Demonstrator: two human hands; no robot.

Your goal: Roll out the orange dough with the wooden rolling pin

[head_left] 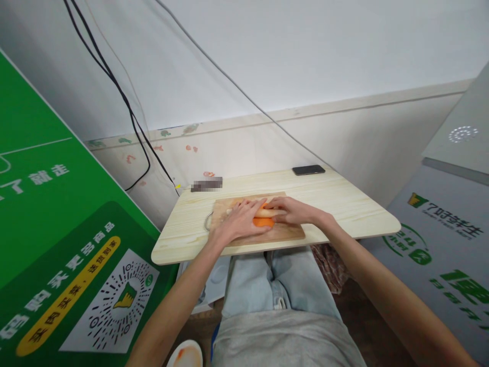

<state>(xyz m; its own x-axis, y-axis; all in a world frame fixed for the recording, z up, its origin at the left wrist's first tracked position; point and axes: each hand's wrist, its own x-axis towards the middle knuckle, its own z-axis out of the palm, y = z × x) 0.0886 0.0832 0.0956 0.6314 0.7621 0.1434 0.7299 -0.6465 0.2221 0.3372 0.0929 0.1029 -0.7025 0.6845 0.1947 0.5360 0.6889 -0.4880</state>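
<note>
A wooden cutting board lies near the front edge of the pale table. On it are orange pieces that look like carrot, with a long pale, cream-coloured vegetable between them. My left hand lies across their left part, thumb on the near side and fingers on the far side, pressing them together. From the right, my right hand curls its fingers around the right ends. Both hands partly cover the vegetables, so their full length and exact kind are hidden.
A dark, pixelated long object lies at the table's back left; a black phone is at the back right. Cables hang along the wall. A green panel stands left, a grey cabinet right. A stained white dish is below.
</note>
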